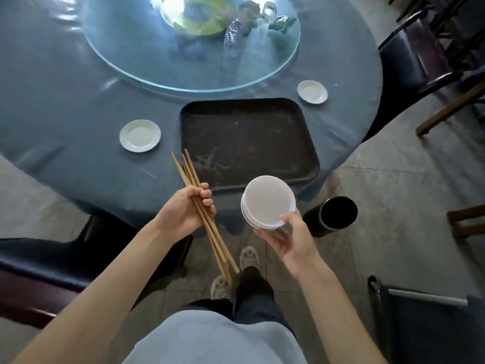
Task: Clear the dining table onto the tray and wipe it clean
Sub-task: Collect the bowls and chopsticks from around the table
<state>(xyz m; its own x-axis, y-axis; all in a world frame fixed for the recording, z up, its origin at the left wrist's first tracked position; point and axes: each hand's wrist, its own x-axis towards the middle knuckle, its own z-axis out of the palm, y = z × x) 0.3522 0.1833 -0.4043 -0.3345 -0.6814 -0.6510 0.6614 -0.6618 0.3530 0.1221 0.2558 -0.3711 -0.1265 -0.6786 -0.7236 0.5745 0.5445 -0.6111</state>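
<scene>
**Chopsticks in one hand, stacked bowls in the other, tray bare on the table**

Nearest the camera, the person's two bare forearms reach forward over a tiled floor, with a pale shirt and dark trousers below.

The left hand (187,212) grips a bundle of wooden chopsticks (203,214). Its fingers are curled round them near the middle of their length, thumb on top. The sticks slant, their thin tips up over the table edge beside the tray and their thick ends down toward the floor.

The right hand (291,239) holds a small stack of white bowls (267,202) from the near side. The thumb lies on the rim and the fingers are spread under the base. The stack hangs in the air just short of the tray's near right corner.

Right of the bowls, a dark cylindrical bin (333,215) stands on the floor.

The dark rectangular tray (249,143) lies on the round table (65,101), which is covered in blue-grey cloth, at the near edge. A white saucer (140,135) sits on the cloth to the tray's left, apart from it. A second white saucer (312,91) sits off its far right corner.

Beyond the tray, a round glass turntable (191,43) carries a yellow-green decoration and a clear plastic bottle (232,36) lying on its side. Dark chairs (420,53) stand at the far right.
</scene>
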